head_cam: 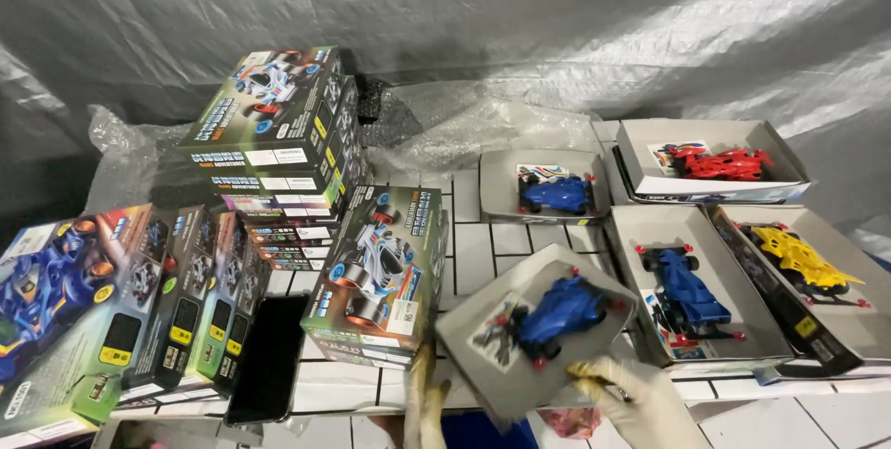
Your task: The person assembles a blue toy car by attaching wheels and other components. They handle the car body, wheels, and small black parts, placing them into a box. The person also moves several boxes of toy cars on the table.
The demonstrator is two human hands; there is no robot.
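Both gloved hands sit at the bottom edge, gripping a grey tray (520, 338) with a blue toy car (561, 314) in it. Left of the tray, my left hand (425, 403) pinches its near-left edge, fingers closed on the card. Right of that, my right hand (640, 403) clasps the near-right corner and seems the nearer one to the car. Its long axis runs diagonally, nose up and to the right, away from me. Further right of the tray, a second blue car (687, 291) lies in an open box on the tiled surface (483, 245).
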